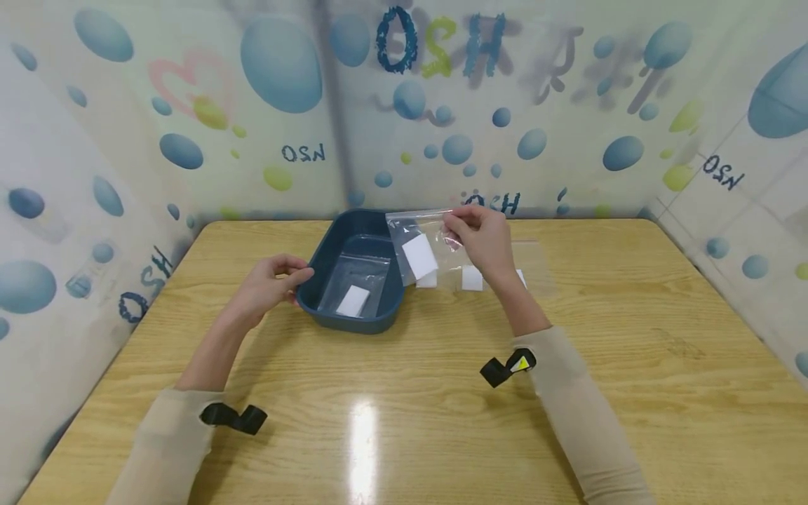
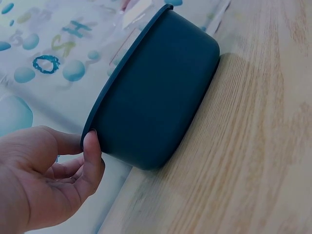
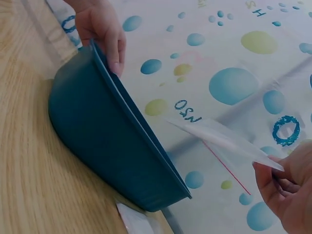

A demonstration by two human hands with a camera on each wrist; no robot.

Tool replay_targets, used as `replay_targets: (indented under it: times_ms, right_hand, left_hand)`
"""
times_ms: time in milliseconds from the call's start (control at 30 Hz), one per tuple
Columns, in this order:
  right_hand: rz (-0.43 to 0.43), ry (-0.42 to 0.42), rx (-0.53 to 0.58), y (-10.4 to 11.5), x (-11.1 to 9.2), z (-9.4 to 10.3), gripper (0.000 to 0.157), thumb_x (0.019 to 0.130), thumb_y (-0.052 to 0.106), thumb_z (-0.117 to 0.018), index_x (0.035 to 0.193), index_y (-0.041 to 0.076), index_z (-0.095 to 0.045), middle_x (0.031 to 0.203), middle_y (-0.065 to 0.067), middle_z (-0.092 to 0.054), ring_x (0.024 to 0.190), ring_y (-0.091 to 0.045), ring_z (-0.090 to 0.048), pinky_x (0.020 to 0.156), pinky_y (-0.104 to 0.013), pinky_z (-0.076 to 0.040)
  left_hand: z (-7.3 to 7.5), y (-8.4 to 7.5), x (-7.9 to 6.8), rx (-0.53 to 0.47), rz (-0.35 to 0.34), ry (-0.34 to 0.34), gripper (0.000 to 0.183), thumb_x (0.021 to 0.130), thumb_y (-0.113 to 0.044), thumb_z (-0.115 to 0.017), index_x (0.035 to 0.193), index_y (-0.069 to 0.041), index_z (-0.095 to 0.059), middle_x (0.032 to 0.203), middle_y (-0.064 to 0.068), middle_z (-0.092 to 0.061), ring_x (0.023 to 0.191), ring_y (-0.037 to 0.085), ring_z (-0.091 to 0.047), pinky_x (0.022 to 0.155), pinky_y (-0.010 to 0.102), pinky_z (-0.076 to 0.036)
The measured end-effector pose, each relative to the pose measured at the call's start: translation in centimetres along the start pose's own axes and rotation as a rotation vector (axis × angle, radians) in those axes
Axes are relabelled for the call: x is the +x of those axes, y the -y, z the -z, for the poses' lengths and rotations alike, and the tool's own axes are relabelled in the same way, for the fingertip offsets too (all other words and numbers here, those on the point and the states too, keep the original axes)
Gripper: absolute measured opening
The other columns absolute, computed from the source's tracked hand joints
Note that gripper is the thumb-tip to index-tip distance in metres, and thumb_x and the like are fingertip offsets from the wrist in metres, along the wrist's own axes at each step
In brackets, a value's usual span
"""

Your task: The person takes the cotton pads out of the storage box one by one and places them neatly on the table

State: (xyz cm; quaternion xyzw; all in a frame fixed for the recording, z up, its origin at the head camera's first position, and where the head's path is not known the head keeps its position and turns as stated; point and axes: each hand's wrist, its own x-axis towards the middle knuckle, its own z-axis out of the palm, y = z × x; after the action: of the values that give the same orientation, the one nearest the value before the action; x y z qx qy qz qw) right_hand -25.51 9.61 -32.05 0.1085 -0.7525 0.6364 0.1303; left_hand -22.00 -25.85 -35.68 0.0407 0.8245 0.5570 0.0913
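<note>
My left hand pinches the left rim of a dark blue plastic bin, thumb on one side of the rim and fingers on the other in the left wrist view. Inside the bin lies a clear zip bag with a white rectangular piece in it. With thumb and fingertips my right hand holds another clear zip bag by its top corner. That bag hangs partly over the bin's right rim and contains a white piece. A red line shows along it in the right wrist view.
More clear bags with white pieces lie on the wooden table, right of the bin and partly hidden by the right hand. A patterned curtain stands directly behind the table's far edge.
</note>
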Motion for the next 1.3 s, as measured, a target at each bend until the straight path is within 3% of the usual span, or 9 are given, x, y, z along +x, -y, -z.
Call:
replay_targets:
  times_ms: [167,533,833,1300]
  right_hand:
    - [0.0,-0.029,-0.01,0.0,0.4,0.9,0.019,0.096,0.005,-0.07,0.104,-0.012,-0.069,0.09,-0.018,-0.071,0.074,-0.008,-0.068,0.071,-0.021,-0.059]
    - [-0.082,-0.059,0.058,0.1,1.0,3.8,0.021,0.096,0.007,-0.071,0.106,-0.011,-0.066,0.08,0.003,-0.07,0.075,-0.006,-0.07,0.075,-0.019,-0.058]
    - [-0.099,-0.106,-0.056,0.3,1.4,6.4,0.024,0.1,0.013,-0.066,0.107,-0.009,-0.066,0.077,0.004,-0.068,0.068,-0.005,-0.062,0.064,-0.015,-0.053]
    - [-0.162,-0.219,-0.071,0.2,1.4,10.0,0.03,0.1,0.02,-0.064,0.114,-0.007,-0.065,0.084,0.002,-0.064,0.069,-0.005,-0.06,0.065,-0.013,-0.054]
  left_hand:
    - [-0.1,0.0,0.1,-0.001,0.002,0.003,0.041,0.106,-0.02,-0.056,0.131,0.012,-0.048,0.119,0.019,-0.05,0.072,0.014,-0.058,0.071,0.033,-0.059]
    - [-0.3,-0.1,0.0,-0.007,-0.009,0.003,0.043,0.106,-0.02,-0.056,0.132,0.013,-0.048,0.118,0.018,-0.051,0.071,0.014,-0.059,0.07,0.032,-0.059]
    - [-0.1,0.1,0.1,0.004,-0.015,0.003,0.043,0.106,-0.02,-0.056,0.132,0.013,-0.047,0.118,0.018,-0.05,0.072,0.013,-0.058,0.07,0.032,-0.059]
    - [-0.1,0.1,0.0,0.01,-0.017,0.005,0.043,0.106,-0.022,-0.057,0.13,0.012,-0.048,0.116,0.018,-0.051,0.071,0.013,-0.058,0.069,0.031,-0.059]
